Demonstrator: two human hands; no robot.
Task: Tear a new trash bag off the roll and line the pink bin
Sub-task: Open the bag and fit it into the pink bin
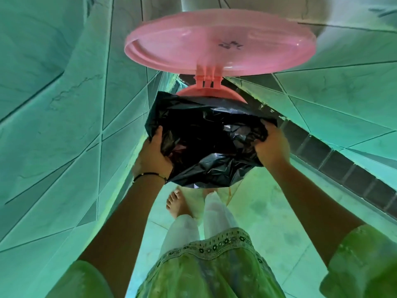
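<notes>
A black trash bag (pixel 206 138) is spread open over the mouth of the pink bin (pixel 211 93), hiding most of the bin; only its back rim shows. The bin's round pink lid (pixel 219 41) stands raised on its hinge behind the bag. My left hand (pixel 153 155) grips the bag's left edge and my right hand (pixel 271 147) grips its right edge, holding the opening wide. A thin dark bracelet sits on my left wrist. The roll of bags is not in view.
Tiled walls (pixel 53 104) close in on the left and right, forming a narrow corner around the bin. A dark tile strip (pixel 335 164) runs along the right wall's base. My bare feet (pixel 180 203) stand on the pale floor just below the bag.
</notes>
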